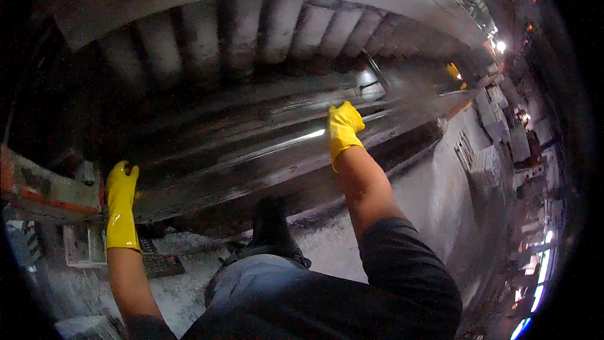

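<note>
Head view: right yellow rubber-gloved hand (345,124), fingers curled, sits over the long, dark, glossy metal-looking strip (296,140) crossing ahead; left yellow rubber-gloved hand (122,186) bends its fingers near the left end, pinch unclear. Steady, even pressure looks wise.

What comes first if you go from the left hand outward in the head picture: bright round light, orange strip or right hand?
1. Orange strip: just left of the left hand.
2. Right hand: near the middle.
3. Bright round light: upper right.
</note>
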Motion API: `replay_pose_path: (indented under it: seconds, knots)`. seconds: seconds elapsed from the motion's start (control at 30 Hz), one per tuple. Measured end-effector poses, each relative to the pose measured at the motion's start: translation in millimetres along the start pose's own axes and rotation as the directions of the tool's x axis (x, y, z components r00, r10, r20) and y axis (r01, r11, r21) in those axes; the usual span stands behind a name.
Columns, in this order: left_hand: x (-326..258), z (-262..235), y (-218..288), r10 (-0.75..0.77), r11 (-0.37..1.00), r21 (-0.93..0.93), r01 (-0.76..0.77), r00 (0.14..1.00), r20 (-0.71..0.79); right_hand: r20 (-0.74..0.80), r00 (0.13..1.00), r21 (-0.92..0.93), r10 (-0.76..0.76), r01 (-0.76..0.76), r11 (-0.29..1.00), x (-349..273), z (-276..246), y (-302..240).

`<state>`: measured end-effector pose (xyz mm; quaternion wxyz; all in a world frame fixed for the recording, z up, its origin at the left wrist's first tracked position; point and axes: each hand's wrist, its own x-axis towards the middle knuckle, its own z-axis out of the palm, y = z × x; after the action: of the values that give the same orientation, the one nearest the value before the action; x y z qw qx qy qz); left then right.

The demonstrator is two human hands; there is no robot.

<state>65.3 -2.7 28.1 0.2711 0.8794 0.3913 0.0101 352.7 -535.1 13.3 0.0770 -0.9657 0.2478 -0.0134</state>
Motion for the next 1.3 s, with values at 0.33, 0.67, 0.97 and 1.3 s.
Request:
replay_pose_path:
  seconds: [0.33, 0.67, 0.97, 1.3]
  knots:
    - [14.5, 1.7, -14.4, -0.048, 0.96, 0.277, 0.039, 0.999, 0.026, 0.077, 0.997, -0.022, 0.025, -0.023, 0.999, 1.1, -4.8, -3.3]
    - [53.8, 28.8, -85.3, 0.215, 0.906, 0.388, -0.171, 0.974, -0.074, -0.038, 0.991, -0.043, -0.126, 0.124, 0.991, 8.4, 18.1, -15.1]
    - [91.1, 53.2, -85.4, 0.374, 0.895, 0.341, -0.288, 0.901, -0.221, -0.19, 0.972, -0.167, -0.138, 0.107, 0.98, 12.1, 47.3, -10.9]
    - [84.3, 32.2, -53.8, 0.566, 0.823, 0.321, -0.468, 0.723, -0.396, -0.042, 0.979, -0.295, -0.2, 0.179, 0.939, 65.9, 83.1, -15.3]
